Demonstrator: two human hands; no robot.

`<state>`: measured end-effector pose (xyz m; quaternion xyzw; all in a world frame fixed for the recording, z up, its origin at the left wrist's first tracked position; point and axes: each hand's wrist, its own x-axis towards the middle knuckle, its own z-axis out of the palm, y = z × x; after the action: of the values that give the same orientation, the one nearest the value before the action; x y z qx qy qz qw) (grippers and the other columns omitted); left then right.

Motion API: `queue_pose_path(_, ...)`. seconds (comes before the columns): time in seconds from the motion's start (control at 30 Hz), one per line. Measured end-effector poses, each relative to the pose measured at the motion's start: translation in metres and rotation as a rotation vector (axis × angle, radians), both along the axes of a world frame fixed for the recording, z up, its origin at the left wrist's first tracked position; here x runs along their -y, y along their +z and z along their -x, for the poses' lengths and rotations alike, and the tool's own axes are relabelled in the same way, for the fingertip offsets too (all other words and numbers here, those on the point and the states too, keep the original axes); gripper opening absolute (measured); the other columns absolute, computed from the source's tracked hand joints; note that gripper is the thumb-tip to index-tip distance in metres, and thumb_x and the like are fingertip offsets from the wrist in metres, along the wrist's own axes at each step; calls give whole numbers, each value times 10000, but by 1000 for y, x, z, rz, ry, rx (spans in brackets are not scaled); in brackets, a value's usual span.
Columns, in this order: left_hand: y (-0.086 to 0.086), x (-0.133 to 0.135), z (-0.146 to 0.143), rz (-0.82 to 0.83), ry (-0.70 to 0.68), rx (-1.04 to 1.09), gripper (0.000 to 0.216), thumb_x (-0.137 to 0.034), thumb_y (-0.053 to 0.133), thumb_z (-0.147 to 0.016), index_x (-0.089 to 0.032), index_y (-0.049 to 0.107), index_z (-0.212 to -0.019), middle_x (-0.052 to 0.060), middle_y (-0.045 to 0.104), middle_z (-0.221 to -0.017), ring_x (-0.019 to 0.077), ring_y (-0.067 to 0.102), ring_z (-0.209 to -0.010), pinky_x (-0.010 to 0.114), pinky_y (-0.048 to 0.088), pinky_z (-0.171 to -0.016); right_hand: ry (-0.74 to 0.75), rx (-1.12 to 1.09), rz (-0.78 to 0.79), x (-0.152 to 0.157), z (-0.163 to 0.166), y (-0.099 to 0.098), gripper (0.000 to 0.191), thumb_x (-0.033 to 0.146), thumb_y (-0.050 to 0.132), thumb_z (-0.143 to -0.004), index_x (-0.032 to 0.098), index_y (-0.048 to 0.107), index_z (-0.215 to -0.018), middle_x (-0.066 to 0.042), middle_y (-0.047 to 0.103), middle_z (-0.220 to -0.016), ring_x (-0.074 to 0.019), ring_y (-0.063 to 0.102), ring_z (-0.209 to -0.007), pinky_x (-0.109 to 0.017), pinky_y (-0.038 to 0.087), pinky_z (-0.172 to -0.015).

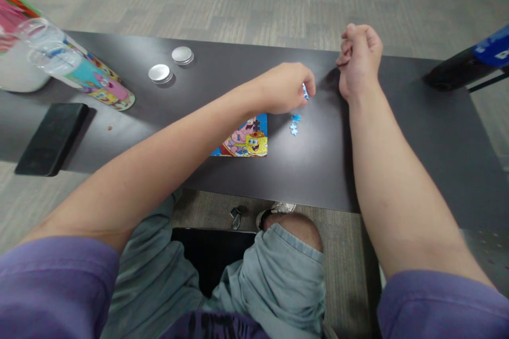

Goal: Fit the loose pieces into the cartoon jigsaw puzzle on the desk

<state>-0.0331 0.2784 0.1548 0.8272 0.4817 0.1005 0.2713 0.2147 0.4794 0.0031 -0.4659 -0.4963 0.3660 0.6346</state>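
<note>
My left hand (285,87) reaches across to the middle of the table, its fingers pinched on a blue puzzle piece (306,92). Just below those fingers, a few loose blue jigsaw pieces (295,124) lie on the tabletop. Left of them is a cartoon jigsaw puzzle (254,143), with pink and yellow characters on blue and a dark gap showing; my forearm covers much of it. My right hand (360,58) rests near the far edge with its fingers curled into the palm. Whatever it may hold is hidden.
Two stacks of silver discs (182,55) sit on the dark table (318,169). Leftward are clear-topped cartoon tubes (95,74), a black phone-like slab (51,139) and a white container (19,71). A dark bottle with a blue label (457,66) stands at the right.
</note>
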Motion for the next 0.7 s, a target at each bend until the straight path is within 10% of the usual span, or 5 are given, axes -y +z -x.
queue_pose_path(0.33,-1,11,155,168,184,439,411,-703,1057,-871,-355,880,-1001,23,934,-1105,219,776,-1014,461,674,-1075,31,-79,-38,9,-12,15,666,868,1070,-629,412,598,-742,-12,539,-817,-271,212,-773,-478,192,-733)
queue_pose_path(0.7,-22,25,155,272,14,436,353,-486,1021,-965,-224,919,-1178,42,928,-1072,192,834,-976,399,728,-944,168,-166,48,-14,-63,13,563,677,1142,-845,391,658,-799,10,425,-844,-224,260,-687,-482,244,-659)
